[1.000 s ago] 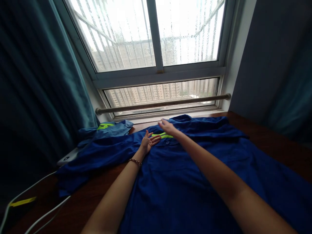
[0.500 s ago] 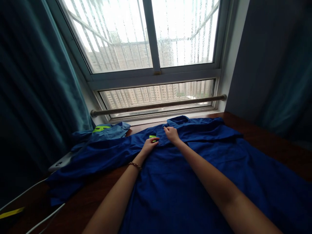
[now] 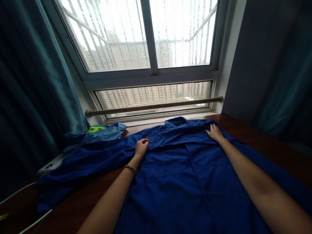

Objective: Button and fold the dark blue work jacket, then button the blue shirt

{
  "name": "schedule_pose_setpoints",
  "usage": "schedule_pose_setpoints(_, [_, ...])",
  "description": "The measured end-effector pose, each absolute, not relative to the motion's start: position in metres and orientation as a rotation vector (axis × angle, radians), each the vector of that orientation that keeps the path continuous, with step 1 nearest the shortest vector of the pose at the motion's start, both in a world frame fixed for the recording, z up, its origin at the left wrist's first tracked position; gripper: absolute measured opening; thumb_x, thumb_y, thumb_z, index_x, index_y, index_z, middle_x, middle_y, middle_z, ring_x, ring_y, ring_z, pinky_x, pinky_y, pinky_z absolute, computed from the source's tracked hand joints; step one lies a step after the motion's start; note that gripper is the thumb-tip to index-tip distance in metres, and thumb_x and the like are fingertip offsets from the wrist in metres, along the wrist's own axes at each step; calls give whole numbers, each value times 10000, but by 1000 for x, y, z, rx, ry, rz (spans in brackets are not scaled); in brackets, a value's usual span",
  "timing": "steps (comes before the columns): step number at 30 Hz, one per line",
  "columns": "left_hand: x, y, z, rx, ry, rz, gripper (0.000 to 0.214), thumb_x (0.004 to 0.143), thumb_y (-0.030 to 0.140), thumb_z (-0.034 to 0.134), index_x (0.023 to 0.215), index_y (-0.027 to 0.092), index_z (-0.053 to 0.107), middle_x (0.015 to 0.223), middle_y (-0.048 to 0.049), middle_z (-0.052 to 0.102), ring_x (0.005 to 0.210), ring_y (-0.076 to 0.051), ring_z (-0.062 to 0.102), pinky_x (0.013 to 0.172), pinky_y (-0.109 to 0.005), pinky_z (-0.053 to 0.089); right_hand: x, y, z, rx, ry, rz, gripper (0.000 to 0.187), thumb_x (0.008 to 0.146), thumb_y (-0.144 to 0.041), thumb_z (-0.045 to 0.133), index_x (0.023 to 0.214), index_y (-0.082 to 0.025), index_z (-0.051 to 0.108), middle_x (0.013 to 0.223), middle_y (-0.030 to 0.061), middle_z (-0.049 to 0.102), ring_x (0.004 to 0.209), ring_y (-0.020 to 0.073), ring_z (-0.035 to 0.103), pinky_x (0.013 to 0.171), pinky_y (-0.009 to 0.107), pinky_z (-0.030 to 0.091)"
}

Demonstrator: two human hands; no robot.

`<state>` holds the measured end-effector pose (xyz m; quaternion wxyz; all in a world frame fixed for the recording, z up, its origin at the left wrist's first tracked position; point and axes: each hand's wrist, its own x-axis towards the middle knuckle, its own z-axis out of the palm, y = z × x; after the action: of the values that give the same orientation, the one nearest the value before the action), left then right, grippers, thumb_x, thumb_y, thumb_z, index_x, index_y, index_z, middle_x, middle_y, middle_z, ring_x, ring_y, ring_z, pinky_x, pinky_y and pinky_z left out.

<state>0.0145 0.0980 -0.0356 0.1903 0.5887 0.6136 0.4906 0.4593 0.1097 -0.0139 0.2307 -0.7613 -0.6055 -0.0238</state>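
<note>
A dark blue work shirt (image 3: 185, 182) lies spread flat on a brown wooden table (image 3: 273, 146), collar toward the window. My left hand (image 3: 140, 147) rests on the shirt's left shoulder with its fingers curled down onto the cloth. My right hand (image 3: 214, 132) lies flat on the right shoulder, fingers stretched out toward the collar (image 3: 175, 122). The left sleeve (image 3: 80, 162) stretches out to the left across the table.
A second, lighter blue garment with a neon yellow patch (image 3: 97, 131) lies folded at the back left. A phone (image 3: 50, 165) and white cables (image 3: 26, 224) sit at the left edge. A metal rail (image 3: 153, 106) runs below the window. Teal curtains hang on both sides.
Both hands were together at the shirt's collar over a neon yellow strip. They have slid apart to the shoulders, the right much farther, and the yellow strip no longer shows.
</note>
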Motion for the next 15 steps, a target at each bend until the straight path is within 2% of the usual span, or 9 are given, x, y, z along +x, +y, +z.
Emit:
schedule_pose_setpoints(1, [16, 97, -36, 1689, 1751, 1345, 218, 629, 216, 533, 751, 132, 692, 615, -33, 633, 577, -146, 555, 608, -251, 441, 465, 109, -20, -2098, -1643, -128, 523, 806, -321, 446, 1223, -10, 398, 1281, 267, 359, 1176, 348, 356, 922, 431, 316])
schedule_pose_setpoints(3, [19, 94, -35, 1745, 1808, 1302, 239, 643, 186, 518, 800, 136, 692, 639, -35, 637, 595, -153, 564, 659, -274, 453, 470, 110, -29, -2078, -1658, -217, 457, 838, -331, 377, 1166, -21, 453, 1214, 259, 425, 1133, 341, 399, 907, 432, 328])
schedule_pose_setpoints(5, [21, 92, -34, 1791, 1857, 1284, 275, 655, 151, 494, 854, 128, 684, 727, -52, 649, 662, -165, 580, 726, -291, 455, 471, 117, -34, -2018, -1773, -217, 374, 860, -331, 328, 1046, -99, 554, 1106, 184, 531, 1064, 283, 467, 895, 377, 352])
schedule_pose_setpoints(7, [23, 90, -32, 1818, 1902, 1300, 320, 675, 123, 459, 920, 114, 665, 855, -77, 643, 769, -179, 587, 798, -295, 441, 469, 125, -38, -1947, -1915, -156, 333, 852, -370, 358, 977, -173, 595, 1081, 108, 570, 1044, 231, 488, 895, 312, 363])
schedule_pose_setpoints(9, [25, 87, -30, 1848, 1972, 1326, 367, 713, 108, 405, 1004, 100, 629, 962, -97, 615, 879, -184, 572, 861, -287, 416, 468, 134, -43, -1909, -1998, -117, 368, 829, -441, 397, 1058, -211, 570, 1181, 73, 530, 1103, 228, 450, 923, 306, 346])
schedule_pose_setpoints(11, [27, 85, -30, 1911, 2075, 1275, 403, 747, 94, 353, 1074, 88, 589, 1027, -111, 588, 967, -183, 547, 905, -275, 390, 469, 141, -49, -1922, -2010, -96, 507, 819, -523, 366, 1211, -218, 469, 1298, 82, 433, 1176, 267, 381, 957, 372, 310])
schedule_pose_setpoints(13, [29, 83, -30, 1979, 2148, 1141, 400, 751, 82, 349, 1069, 83, 591, 1035, -119, 588, 986, -187, 545, 910, -269, 390, 471, 145, -56, -1954, -1996, -82, 610, 818, -584, 291, 1301, -220, 366, 1351, 98, 364, 1210, 306, 333, 967, 451, 275])
schedule_pose_setpoints(15, [29, 83, -30, 2014, 2149, 1004, 370, 733, 78, 388, 1020, 97, 621, 1022, -116, 604, 967, -194, 561, 887, -267, 407, 473, 148, -60, -1975, -1990, -74, 640, 814, -613, 237, 1318, -233, 341, 1355, 99, 361, 1217, 315, 324, 964, 487, 259])
